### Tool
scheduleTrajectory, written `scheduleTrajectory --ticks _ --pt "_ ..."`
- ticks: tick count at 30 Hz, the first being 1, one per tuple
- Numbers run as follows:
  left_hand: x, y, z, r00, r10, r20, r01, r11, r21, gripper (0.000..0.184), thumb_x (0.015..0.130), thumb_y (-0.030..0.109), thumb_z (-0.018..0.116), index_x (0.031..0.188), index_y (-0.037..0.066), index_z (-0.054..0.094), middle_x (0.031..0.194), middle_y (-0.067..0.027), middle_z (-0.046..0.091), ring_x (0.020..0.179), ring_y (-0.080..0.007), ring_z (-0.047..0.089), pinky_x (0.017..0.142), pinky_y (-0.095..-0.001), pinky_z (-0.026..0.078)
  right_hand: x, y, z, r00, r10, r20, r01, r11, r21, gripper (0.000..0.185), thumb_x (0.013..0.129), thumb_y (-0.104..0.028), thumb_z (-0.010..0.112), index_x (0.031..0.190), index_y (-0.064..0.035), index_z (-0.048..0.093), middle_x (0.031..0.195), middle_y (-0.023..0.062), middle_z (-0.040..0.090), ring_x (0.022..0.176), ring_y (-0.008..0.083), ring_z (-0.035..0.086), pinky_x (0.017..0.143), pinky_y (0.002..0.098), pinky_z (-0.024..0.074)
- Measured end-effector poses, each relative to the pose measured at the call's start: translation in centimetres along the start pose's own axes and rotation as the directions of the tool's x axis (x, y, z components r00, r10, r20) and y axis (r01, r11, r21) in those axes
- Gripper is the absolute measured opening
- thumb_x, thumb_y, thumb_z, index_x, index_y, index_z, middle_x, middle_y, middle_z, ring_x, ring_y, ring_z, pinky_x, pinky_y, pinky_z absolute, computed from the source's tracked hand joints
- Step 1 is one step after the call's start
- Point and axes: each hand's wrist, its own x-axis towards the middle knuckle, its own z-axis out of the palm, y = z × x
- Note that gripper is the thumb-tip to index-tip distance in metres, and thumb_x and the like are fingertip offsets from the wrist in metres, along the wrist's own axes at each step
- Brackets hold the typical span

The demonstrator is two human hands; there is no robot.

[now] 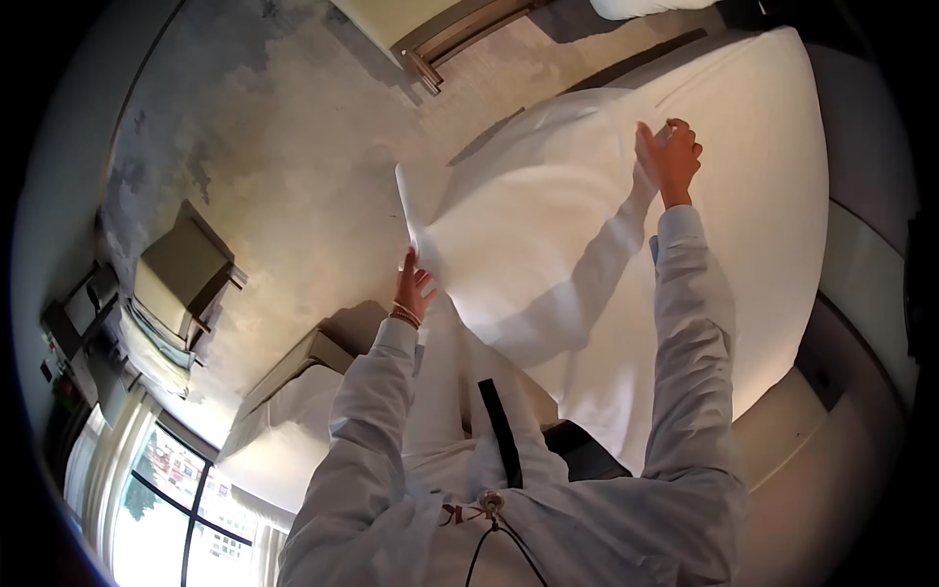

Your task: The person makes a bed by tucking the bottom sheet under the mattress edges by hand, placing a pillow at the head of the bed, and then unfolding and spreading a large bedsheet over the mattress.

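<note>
A large white sheet (548, 225) spreads over a bed in front of me, with soft folds and the shadow of my arm across it. My left hand (413, 291) is at the sheet's left edge, its thumb and a finger around the cloth where a corner sticks up. Over the right part of the sheet is my right hand (671, 157), fingers bent and pinched; a bit of the cloth seems to be between them. The sheet's near edge hangs down toward my legs.
A cushioned chair (176, 269) stands at the left on the patterned carpet (264, 147). White-covered furniture (284, 430) is at lower left, near a bright window (176, 499). Wooden furniture (450, 34) stands at the top.
</note>
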Motion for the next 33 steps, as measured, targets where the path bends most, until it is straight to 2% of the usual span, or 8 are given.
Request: scheduleTrajectory --ticks 5,10,16,21,24,29,31,33 --pt "3.1 -1.4 -1.0 0.948 0.305 -0.09 -0.318 0.917 -0.241 0.044 0.076 0.025 0.07 0.11 0.002 0.053 0.103 -0.0037 0.058 0.092 -0.0139 0.056 0.076 -0.027 0.046 3.4 2.3 0.1 0.976 -0.049 0.21 0.025 0.993 0.114 0.046 0.078 -0.051 0.052 0.089 -0.0068 0.057 0.086 0.0156 0.061 0.082 0.0319 0.057 0.073 0.0415 0.042" --pt "-2.3 2.5 3.2 0.887 0.417 -0.198 -0.457 0.854 -0.249 0.033 0.074 0.022 0.072 0.098 0.003 0.059 0.093 -0.001 0.06 0.082 -0.0107 0.056 0.073 -0.0252 0.045 7.2 6.5 -2.7 0.998 0.002 0.068 -0.028 0.92 0.391 0.048 0.082 -0.04 0.057 0.057 -0.0007 0.044 0.051 0.0084 0.041 0.05 0.0144 0.038 0.049 0.0312 0.0321" --pt "0.1 4.5 5.6 0.833 0.495 -0.249 -0.524 0.849 -0.064 0.037 0.074 0.028 0.072 0.096 0.003 0.057 0.09 -0.0006 0.058 0.08 -0.0095 0.055 0.068 -0.0254 0.047 9.0 6.7 -4.1 0.995 0.089 -0.034 -0.044 0.745 0.666 0.05 0.083 -0.033 0.058 0.049 -0.003 0.036 0.049 -0.0016 0.028 0.052 0.0073 0.024 0.046 0.0279 0.0231" --pt "2.9 5.2 3.2 0.97 0.206 -0.127 -0.228 0.956 -0.186 0.044 0.075 0.031 0.07 0.104 0.001 0.054 0.089 -0.0017 0.058 0.075 -0.0128 0.055 0.066 -0.0251 0.045 10.5 8.2 4.8 0.991 0.108 0.082 -0.136 0.784 0.605 0.038 0.077 -0.042 0.061 0.078 -0.0044 0.06 0.059 0.003 0.053 0.059 0.0157 0.051 0.058 0.0289 0.0408" --pt "1.4 5.3 1.9 0.983 0.176 -0.048 -0.182 0.946 -0.267 0.049 0.074 0.026 0.071 0.111 0.002 0.049 0.09 -0.0035 0.06 0.078 -0.0143 0.056 0.068 -0.0269 0.046 9.7 6.9 7.4 0.949 0.247 0.195 -0.274 0.954 0.125 0.055 0.071 -0.048 0.064 0.109 -0.0098 0.055 0.091 0.0105 0.06 0.089 0.0276 0.055 0.076 0.0401 0.0438" --pt "0.4 3.6 0.2 0.972 0.215 -0.096 -0.216 0.976 0.007 0.048 0.074 0.016 0.071 0.112 0.007 0.044 0.088 -0.0032 0.059 0.075 -0.0134 0.056 0.067 -0.0279 0.048 4.8 7.7 7.7 0.897 -0.132 -0.422 0.239 0.948 0.211 0.051 0.072 -0.028 0.064 0.117 -0.0138 0.047 0.113 0.016 0.047 0.1 0.0364 0.045 0.083 0.0457 0.0403" --pt "-0.2 2.7 0.1 0.966 0.23 -0.122 -0.237 0.97 -0.05 0.032 0.075 0.013 0.07 0.099 0.011 0.048 0.079 -0.0001 0.057 0.069 -0.0102 0.054 0.062 -0.0257 0.048 0.9 6.0 2.7 0.829 -0.264 -0.492 0.3 0.954 -0.006 0.046 0.074 -0.024 0.062 0.116 -0.0131 0.048 0.111 0.0159 0.049 0.099 0.0353 0.046 0.082 0.0444 0.0405" --pt "-0.9 2.3 0.3 0.946 0.299 -0.124 -0.3 0.954 0.012 0.028 0.075 0.012 0.069 0.095 0.01 0.049 0.076 0.0 0.056 0.064 -0.0095 0.053 0.058 -0.0238 0.047 -1.2 6.9 1.8 0.95 -0.275 -0.151 0.286 0.957 0.052 0.036 0.078 -0.021 0.059 0.111 -0.0105 0.051 0.105 0.0149 0.053 0.097 0.0331 0.048 0.082 0.0417 0.0406"
